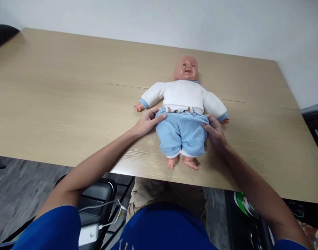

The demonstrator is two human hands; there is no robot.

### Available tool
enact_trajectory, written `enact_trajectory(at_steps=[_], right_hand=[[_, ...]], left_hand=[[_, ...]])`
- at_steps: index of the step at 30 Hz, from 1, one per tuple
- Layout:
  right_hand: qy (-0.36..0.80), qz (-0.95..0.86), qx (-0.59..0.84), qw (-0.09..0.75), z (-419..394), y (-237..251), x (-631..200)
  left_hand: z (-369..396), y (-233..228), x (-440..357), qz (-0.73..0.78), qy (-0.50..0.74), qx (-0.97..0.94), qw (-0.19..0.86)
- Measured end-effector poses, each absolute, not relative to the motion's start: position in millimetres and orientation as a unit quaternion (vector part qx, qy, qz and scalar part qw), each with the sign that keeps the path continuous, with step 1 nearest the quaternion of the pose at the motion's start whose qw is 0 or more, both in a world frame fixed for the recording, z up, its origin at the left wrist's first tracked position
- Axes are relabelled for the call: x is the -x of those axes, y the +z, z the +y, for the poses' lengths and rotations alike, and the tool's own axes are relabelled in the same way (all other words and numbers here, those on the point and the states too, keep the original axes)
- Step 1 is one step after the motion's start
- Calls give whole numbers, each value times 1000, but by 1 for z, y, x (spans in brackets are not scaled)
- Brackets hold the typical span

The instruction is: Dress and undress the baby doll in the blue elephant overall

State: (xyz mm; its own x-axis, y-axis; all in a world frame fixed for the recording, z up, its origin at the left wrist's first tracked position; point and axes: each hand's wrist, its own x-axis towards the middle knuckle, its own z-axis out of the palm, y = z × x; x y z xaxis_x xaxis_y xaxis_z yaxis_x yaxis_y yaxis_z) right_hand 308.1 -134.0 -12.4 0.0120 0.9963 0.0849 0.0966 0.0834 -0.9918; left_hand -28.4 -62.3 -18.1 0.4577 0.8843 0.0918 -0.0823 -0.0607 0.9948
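A baby doll (185,90) lies on its back on the wooden table (70,100), head away from me and bare feet toward the near edge. It wears a white long-sleeved top and light blue trousers (182,133). My left hand (148,121) pinches the trousers' waistband at the doll's left-hand side. At the opposite side my right hand (215,133) grips the same waistband. The waistband sits at the doll's waist, just under the hem of the white top.
The table runs wide to the left and back to a white wall. A black chair (96,198) with a white charger and cable (92,234) stands under the near edge on the left. Dark items and a green-white object (243,205) lie at lower right.
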Motion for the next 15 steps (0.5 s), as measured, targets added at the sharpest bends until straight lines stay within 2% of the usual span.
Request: enact_trajectory(at_steps=[3,5,7,12,15], right_hand=[[392,-607,496,482,-139,5,-304],[373,-635,482,475,-133,17,-302],[369,-638,479,477,-118,23,-300],[398,-562,506,520,-75,7,-300],[409,-548,522,510,-69,-9,-306]], left_hand=[[-59,-7,27,337,460,-701,427],[-51,-1,22,326,469,-735,364],[-40,2,15,323,456,-731,392],[-15,-3,-3,337,408,-636,562],[-16,-3,-2,346,395,-614,590]])
